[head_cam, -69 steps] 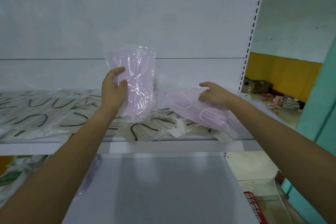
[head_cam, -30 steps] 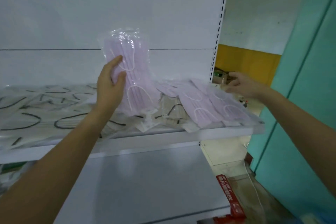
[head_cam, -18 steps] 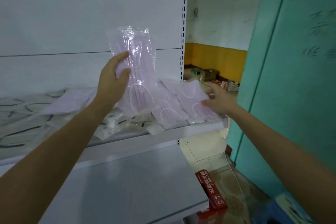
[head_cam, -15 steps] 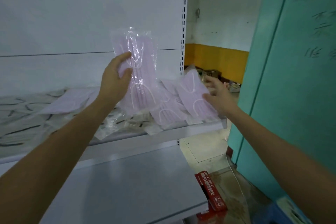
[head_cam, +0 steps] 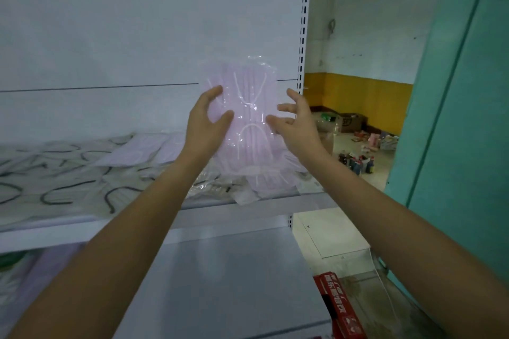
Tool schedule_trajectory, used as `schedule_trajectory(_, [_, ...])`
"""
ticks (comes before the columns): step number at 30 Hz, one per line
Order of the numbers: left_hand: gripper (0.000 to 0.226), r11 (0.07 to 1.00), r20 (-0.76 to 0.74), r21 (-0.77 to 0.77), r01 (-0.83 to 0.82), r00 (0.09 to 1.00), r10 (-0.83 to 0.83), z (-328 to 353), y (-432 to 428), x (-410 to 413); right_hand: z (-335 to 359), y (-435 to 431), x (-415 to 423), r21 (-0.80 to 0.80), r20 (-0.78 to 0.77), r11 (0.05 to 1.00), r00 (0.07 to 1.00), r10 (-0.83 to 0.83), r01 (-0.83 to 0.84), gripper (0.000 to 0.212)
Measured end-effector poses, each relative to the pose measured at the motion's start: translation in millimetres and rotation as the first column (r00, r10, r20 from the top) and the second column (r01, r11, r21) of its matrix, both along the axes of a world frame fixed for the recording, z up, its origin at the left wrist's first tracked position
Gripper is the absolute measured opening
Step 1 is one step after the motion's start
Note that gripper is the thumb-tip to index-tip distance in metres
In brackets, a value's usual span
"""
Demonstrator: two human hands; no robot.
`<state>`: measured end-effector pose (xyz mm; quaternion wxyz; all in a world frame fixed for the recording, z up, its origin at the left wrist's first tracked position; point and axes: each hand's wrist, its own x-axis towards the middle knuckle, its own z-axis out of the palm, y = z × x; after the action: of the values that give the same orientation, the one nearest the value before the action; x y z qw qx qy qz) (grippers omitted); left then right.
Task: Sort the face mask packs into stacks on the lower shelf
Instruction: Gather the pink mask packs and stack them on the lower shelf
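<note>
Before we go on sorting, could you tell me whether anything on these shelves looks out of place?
Yes: the upper shelf is a jumble. Black-looped mask packs and pink mask packs lie overlapping and askew, and one clear pack overhangs the front edge below the pink bundle in the left hand.

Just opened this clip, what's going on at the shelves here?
A person is collecting pink mask packs for sorting. The left hand grips an upright bundle of them above the upper shelf, thumb in front. The right hand is at the bundle's right edge, fingers spread, thumb touching the plastic. Loose pink packs and packs with black ear loops lie on the upper shelf. The bundle has not yet gone down to the lower shelf.
</note>
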<state>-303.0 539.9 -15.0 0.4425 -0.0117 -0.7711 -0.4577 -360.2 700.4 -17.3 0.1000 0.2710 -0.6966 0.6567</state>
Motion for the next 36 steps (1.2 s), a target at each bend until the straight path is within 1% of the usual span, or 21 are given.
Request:
schedule_trajectory(1, [0.046,1.0,-0.023,-0.006,-0.022,0.999,0.022,-1.6,-6.9,3.2,1.0,2.5,-4.1,0.068,0.001,0.997,1.0,-0.022,0.021,0.066])
schedule_trajectory(2, [0.047,0.999,-0.053,-0.002,-0.045,0.998,0.045,-3.1,-13.7,6.4,1.8,6.6,-8.3,0.184,-0.012,0.981,0.998,-0.056,0.057,0.066])
schedule_trajectory(3, [0.048,0.998,-0.086,0.006,-0.069,0.994,0.069,-4.0,-20.3,9.7,0.4,11.4,-13.9,0.336,-0.027,0.938,0.996,-0.084,0.088,0.07])
schedule_trajectory(5, [0.052,0.994,-0.133,0.025,-0.105,0.985,0.108,-6.7,-32.9,15.8,-8.5,19.2,-21.7,0.619,0.0,0.782,0.997,-0.083,0.065,0.084])
schedule_trajectory(6, [0.054,0.993,-0.144,0.032,-0.117,0.982,0.12,-8.0,-38.8,18.1,-15.2,20.6,-22.7,0.715,0.034,0.698,0.997,-0.07,0.025,0.092])
schedule_trajectory(7, [0.054,0.992,-0.144,0.037,-0.125,0.981,0.129,-9.2,-44.3,20.3,-22.0,20.2,-23.0,0.776,0.056,0.631,0.997,-0.06,-0.006,0.097])
schedule_trajectory(8, [0.053,0.99,-0.135,0.048,-0.131,0.982,0.136,-11.0,-49.5,22.2,-28.2,18.9,-23.6,0.808,0.058,0.589,0.997,-0.053,-0.015,0.1])
schedule_trajectory(9, [0.051,0.988,-0.119,0.056,-0.141,0.982,0.147,-12.8,-53.8,24.0,-32.9,17.5,-24.9,0.818,0.044,0.576,0.998,-0.052,-0.006,0.1])
schedule_trajectory(11, [0.048,0.984,-0.1,0.054,-0.17,0.979,0.175,-16.2,-60.4,26.5,-36.8,16.1,-26.5,0.793,0.021,0.609,0.998,-0.051,0.014,0.095])
schedule_trajectory(15, [0.044,0.982,-0.094,0.058,-0.18,0.978,0.185,-17.6,-62.6,28.6,-38.7,15.2,-26.8,0.686,-0.004,0.728,1.0,-0.013,0.013,0.084])
schedule_trajectory(18, [0.04,0.983,-0.063,0.074,-0.169,0.983,0.174,-18.1,-62.0,26.9,-36.9,14.0,-22.5,0.583,-0.117,0.81,0.993,0.002,0.067,0.073])
schedule_trajectory(20, [0.039,0.979,-0.05,0.09,-0.182,0.981,0.187,-19.9,-61.1,26.8,-31.5,15.1,-18.3,0.451,-0.187,0.889,0.982,0.003,0.083,0.066])
schedule_trajectory(22, [0.039,0.976,-0.053,0.074,-0.203,0.977,0.207,-21.2,-59.5,28.0,-20.2,16.2,-8.9,0.229,-0.182,0.973,0.983,0.032,0.011,0.062])
schedule_trajectory(24, [0.036,0.978,-0.046,0.078,-0.193,0.979,0.197,-20.1,-55.3,30.4,-7.4,12.5,0.5,0.027,-0.135,0.997,0.988,0.075,-0.072,0.062])
schedule_trajectory(26, [0.031,0.981,-0.037,0.128,-0.143,0.988,0.149,-14.7,-47.8,31.6,1.3,-1.1,5.6,-0.08,-0.088,0.987,0.987,0.135,-0.143,0.063])
schedule_trajectory(29, [0.032,0.961,-0.031,0.277,-0.027,0.999,0.037,-3.4,-38.9,28.5,3.1,-33.4,9.5,-0.098,-0.098,0.982,0.983,0.155,-0.164,0.065])
schedule_trajectory(30, [0.032,0.962,-0.034,0.273,-0.012,0.999,0.022,-2.1,-38.4,27.9,-0.1,-44.3,10.0,-0.067,-0.11,0.987,0.985,0.136,-0.144,0.066])
schedule_trajectory(32, [0.037,0.992,-0.04,0.108,-0.067,0.997,0.071,-3.6,-38.1,32.1,-6.9,-61.9,11.7,-0.018,-0.119,0.995,0.988,0.098,-0.101,0.069])
schedule_trajectory(34, [0.045,0.993,-0.075,-0.051,-0.109,0.992,0.105,-5.9,-45.4,34.8,-11.6,-72.9,10.8,0.033,-0.127,0.997,0.989,0.069,-0.066,0.075])
schedule_trajectory(35, [0.049,0.991,-0.093,-0.08,-0.105,0.991,0.098,-5.5,-49.9,36.8,-12.0,-77.1,9.2,0.065,-0.108,0.996,0.991,0.073,-0.066,0.078])
schedule_trajectory(36, [0.055,0.992,-0.106,-0.092,-0.087,0.991,0.077,-4.6,-55.5,38.0,-10.0,-80.1,8.0,0.086,-0.049,0.991,0.993,0.112,-0.107,0.081])
